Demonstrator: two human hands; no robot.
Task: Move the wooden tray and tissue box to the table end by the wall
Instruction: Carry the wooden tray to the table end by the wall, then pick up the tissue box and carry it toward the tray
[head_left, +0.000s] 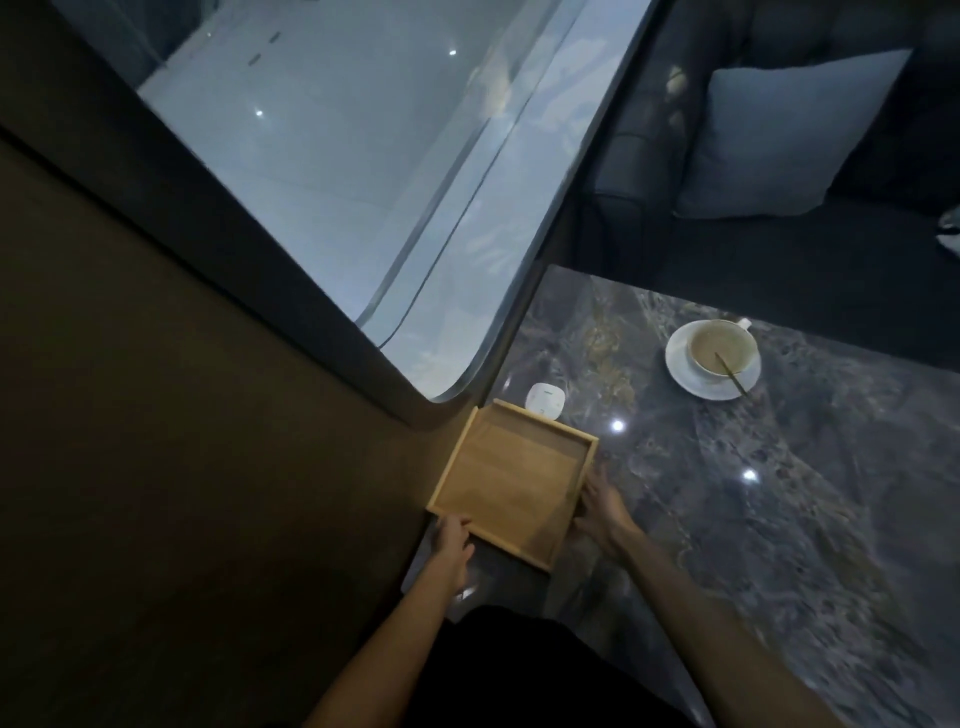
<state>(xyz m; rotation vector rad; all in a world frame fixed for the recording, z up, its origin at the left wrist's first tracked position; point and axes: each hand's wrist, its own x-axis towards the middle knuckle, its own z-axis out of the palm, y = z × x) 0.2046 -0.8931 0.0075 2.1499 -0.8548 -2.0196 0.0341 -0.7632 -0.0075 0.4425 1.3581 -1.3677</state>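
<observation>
One view only: a head-worn wide-angle camera looking steeply down and forward from close above the marble table (779, 519). It faces the table end that meets the wall (156, 415). Both forearms enter from the bottom edge. Straight lines bow visibly toward the frame borders.

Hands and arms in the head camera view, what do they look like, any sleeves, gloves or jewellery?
Both forearms are bare up to the frame's bottom edge, with no sleeve showing. The left hand and right hand wear no gloves. No watch, bracelet or ring can be made out, though the dim light makes small details hard to tell.
</observation>
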